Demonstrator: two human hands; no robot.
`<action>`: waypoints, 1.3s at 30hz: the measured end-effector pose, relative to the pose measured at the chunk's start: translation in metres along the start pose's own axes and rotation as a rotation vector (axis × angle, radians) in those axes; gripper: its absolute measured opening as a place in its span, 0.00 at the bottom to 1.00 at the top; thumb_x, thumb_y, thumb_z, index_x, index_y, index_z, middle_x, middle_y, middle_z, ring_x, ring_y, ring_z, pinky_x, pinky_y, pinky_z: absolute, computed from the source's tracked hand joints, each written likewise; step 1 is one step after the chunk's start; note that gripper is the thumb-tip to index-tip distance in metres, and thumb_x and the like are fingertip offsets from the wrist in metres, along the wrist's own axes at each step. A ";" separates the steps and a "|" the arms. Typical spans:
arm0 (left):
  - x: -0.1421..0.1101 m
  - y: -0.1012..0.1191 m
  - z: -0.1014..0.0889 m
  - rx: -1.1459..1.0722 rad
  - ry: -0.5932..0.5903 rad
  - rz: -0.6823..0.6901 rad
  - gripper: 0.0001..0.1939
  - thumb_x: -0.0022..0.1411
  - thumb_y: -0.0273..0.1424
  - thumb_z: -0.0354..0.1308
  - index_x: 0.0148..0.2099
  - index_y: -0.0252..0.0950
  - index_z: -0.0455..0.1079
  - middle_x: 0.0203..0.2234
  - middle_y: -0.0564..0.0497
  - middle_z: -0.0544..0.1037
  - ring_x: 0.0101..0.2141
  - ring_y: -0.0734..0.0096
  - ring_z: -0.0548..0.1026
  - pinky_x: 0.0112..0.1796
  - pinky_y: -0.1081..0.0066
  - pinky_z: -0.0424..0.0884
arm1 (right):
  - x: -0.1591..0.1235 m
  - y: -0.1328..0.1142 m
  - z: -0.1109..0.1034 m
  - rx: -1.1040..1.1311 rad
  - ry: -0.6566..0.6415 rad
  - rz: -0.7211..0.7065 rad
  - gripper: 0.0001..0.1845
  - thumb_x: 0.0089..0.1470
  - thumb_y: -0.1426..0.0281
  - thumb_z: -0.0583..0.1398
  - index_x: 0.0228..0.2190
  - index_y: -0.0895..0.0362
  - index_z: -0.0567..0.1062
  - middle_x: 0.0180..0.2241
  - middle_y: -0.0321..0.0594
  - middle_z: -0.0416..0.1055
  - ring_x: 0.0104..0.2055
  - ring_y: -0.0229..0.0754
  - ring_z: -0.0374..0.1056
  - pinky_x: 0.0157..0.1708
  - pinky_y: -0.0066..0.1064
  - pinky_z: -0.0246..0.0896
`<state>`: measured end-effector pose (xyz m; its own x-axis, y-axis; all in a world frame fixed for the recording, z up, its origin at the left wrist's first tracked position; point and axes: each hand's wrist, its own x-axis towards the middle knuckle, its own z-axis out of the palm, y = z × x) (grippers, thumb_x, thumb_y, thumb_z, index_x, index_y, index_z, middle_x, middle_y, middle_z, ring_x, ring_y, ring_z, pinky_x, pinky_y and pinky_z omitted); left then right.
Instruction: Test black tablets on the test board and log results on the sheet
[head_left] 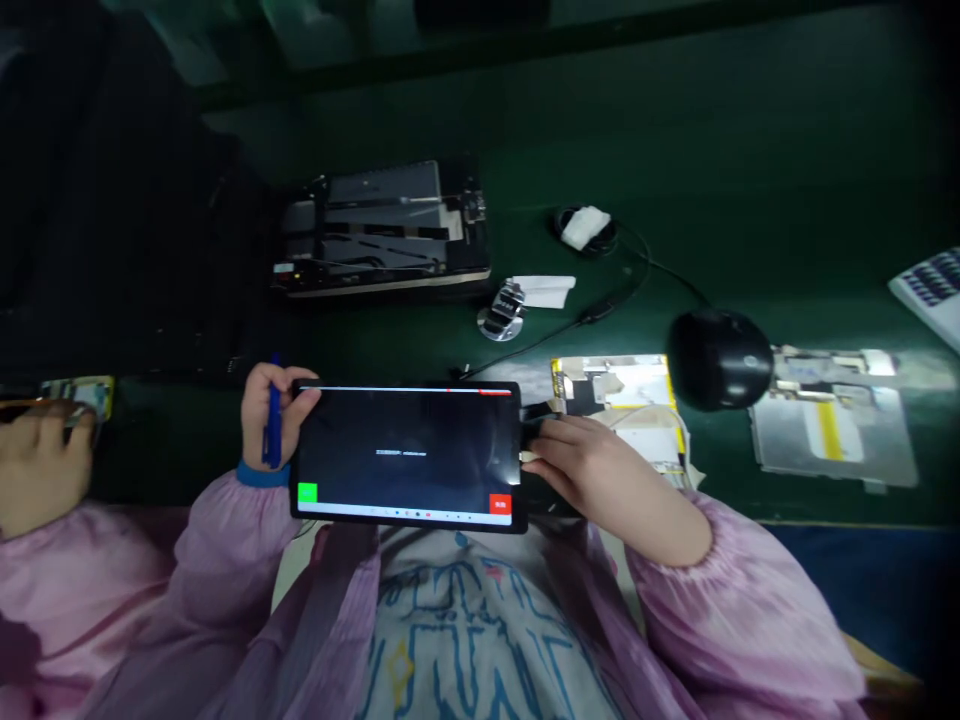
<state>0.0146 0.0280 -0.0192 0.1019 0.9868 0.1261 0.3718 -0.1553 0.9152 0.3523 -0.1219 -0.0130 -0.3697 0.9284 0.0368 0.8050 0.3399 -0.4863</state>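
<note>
A black tablet (pixel 406 455) lies across in front of me, its dark screen showing a line of small text, a green button at lower left and a red button at lower right. My left hand (pixel 271 415) grips the tablet's left edge and also pinches a blue pen (pixel 274 428) upright. At the tablet's right edge, my right hand (pixel 592 468) is closed over a black plug or connector (pixel 537 418) at that side.
On the green bench: an opened tablet chassis (pixel 382 232) at the back, a metal tally counter (pixel 502 312), a black dome-shaped device (pixel 718 358) with a cable, yellow-taped boards (pixel 616 392), a silver panel (pixel 832 425). Another person's hand (pixel 41 465) rests at far left.
</note>
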 end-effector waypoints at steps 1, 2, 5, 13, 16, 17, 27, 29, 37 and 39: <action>-0.001 0.000 0.000 -0.008 -0.001 -0.009 0.21 0.46 0.34 0.66 0.31 0.39 0.53 0.28 0.53 0.75 0.22 0.76 0.67 0.23 0.74 0.57 | 0.000 -0.002 0.002 0.005 0.019 0.018 0.15 0.62 0.67 0.53 0.25 0.57 0.72 0.26 0.42 0.67 0.31 0.44 0.63 0.31 0.35 0.60; -0.001 0.001 0.000 -0.017 -0.003 -0.020 0.21 0.46 0.34 0.66 0.31 0.39 0.53 0.28 0.53 0.75 0.23 0.76 0.68 0.23 0.74 0.58 | -0.001 -0.003 0.003 0.014 0.049 0.032 0.14 0.61 0.67 0.54 0.26 0.57 0.72 0.27 0.43 0.67 0.31 0.44 0.64 0.32 0.36 0.61; -0.003 0.002 -0.001 -0.037 -0.008 -0.044 0.21 0.46 0.35 0.66 0.31 0.39 0.53 0.28 0.51 0.75 0.24 0.75 0.69 0.23 0.74 0.59 | -0.001 -0.008 0.007 0.052 0.170 0.033 0.07 0.60 0.69 0.56 0.32 0.57 0.73 0.31 0.44 0.70 0.34 0.46 0.65 0.34 0.38 0.64; -0.008 0.003 -0.002 -0.098 -0.033 -0.031 0.21 0.48 0.35 0.66 0.31 0.39 0.53 0.28 0.51 0.74 0.26 0.72 0.71 0.27 0.72 0.65 | -0.007 -0.011 0.009 -0.001 0.262 -0.049 0.05 0.58 0.74 0.59 0.38 0.56 0.74 0.34 0.44 0.72 0.36 0.46 0.65 0.35 0.39 0.63; -0.008 0.004 -0.001 -0.079 -0.027 -0.026 0.21 0.48 0.35 0.66 0.31 0.39 0.53 0.29 0.51 0.75 0.27 0.72 0.72 0.27 0.72 0.65 | -0.008 -0.011 0.010 0.001 0.251 -0.063 0.06 0.58 0.74 0.59 0.38 0.56 0.74 0.34 0.44 0.72 0.36 0.45 0.65 0.36 0.39 0.63; -0.008 0.004 -0.001 -0.083 -0.032 -0.021 0.21 0.48 0.35 0.66 0.31 0.39 0.53 0.28 0.51 0.75 0.27 0.72 0.72 0.27 0.72 0.66 | -0.007 -0.010 0.010 0.001 0.249 -0.070 0.06 0.58 0.74 0.59 0.38 0.57 0.74 0.34 0.44 0.72 0.36 0.45 0.65 0.37 0.39 0.63; -0.006 0.003 -0.001 -0.118 -0.064 -0.020 0.21 0.48 0.31 0.67 0.30 0.38 0.53 0.27 0.53 0.75 0.23 0.77 0.69 0.24 0.75 0.63 | -0.002 -0.007 0.009 -0.004 0.230 -0.141 0.03 0.56 0.76 0.59 0.35 0.58 0.72 0.32 0.42 0.74 0.34 0.44 0.65 0.34 0.37 0.60; -0.006 0.002 -0.001 -0.143 -0.071 -0.026 0.21 0.47 0.31 0.67 0.30 0.38 0.53 0.27 0.53 0.75 0.24 0.76 0.69 0.25 0.75 0.64 | -0.002 -0.007 0.010 0.001 0.237 -0.144 0.03 0.57 0.76 0.59 0.35 0.58 0.71 0.31 0.42 0.73 0.33 0.43 0.65 0.34 0.37 0.60; -0.006 0.002 0.000 -0.157 -0.080 -0.057 0.22 0.46 0.32 0.68 0.30 0.38 0.53 0.27 0.53 0.75 0.24 0.76 0.70 0.25 0.75 0.65 | 0.001 -0.008 0.009 -0.044 0.194 -0.163 0.03 0.57 0.77 0.57 0.34 0.58 0.68 0.30 0.42 0.72 0.32 0.44 0.63 0.33 0.37 0.60; -0.006 0.003 0.000 -0.149 -0.088 -0.066 0.22 0.47 0.32 0.67 0.30 0.38 0.53 0.27 0.53 0.75 0.24 0.75 0.70 0.25 0.75 0.66 | 0.002 -0.009 0.008 -0.046 0.187 -0.166 0.03 0.56 0.77 0.56 0.33 0.58 0.67 0.30 0.42 0.71 0.32 0.44 0.63 0.33 0.37 0.61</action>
<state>0.0149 0.0216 -0.0174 0.1642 0.9858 0.0361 0.2402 -0.0755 0.9678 0.3406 -0.1243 -0.0154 -0.4101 0.8693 0.2760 0.7621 0.4928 -0.4200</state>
